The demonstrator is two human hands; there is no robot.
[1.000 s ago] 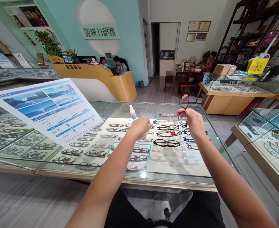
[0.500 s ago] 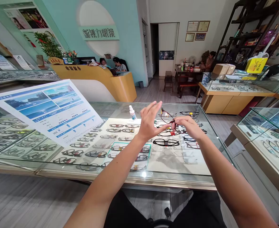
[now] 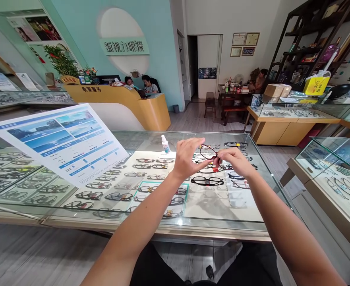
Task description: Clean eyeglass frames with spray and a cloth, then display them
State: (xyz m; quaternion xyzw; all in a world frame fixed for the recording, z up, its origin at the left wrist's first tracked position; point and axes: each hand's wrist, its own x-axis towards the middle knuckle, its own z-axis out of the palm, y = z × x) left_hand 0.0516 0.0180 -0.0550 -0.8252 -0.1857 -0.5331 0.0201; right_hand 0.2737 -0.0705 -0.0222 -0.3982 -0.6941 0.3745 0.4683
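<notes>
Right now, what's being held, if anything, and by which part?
Dark-red eyeglasses, pinched by the right hand at or near the bridge. The left hand is at one lens rim; whether it grips cannot be told.

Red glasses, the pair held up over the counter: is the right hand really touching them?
Touching. The head view shows the right hand with its thumb and fingers pinching the frame of the glasses.

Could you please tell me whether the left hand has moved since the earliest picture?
Yes; the left hand has moved to the right, judged against the bottle.
</notes>
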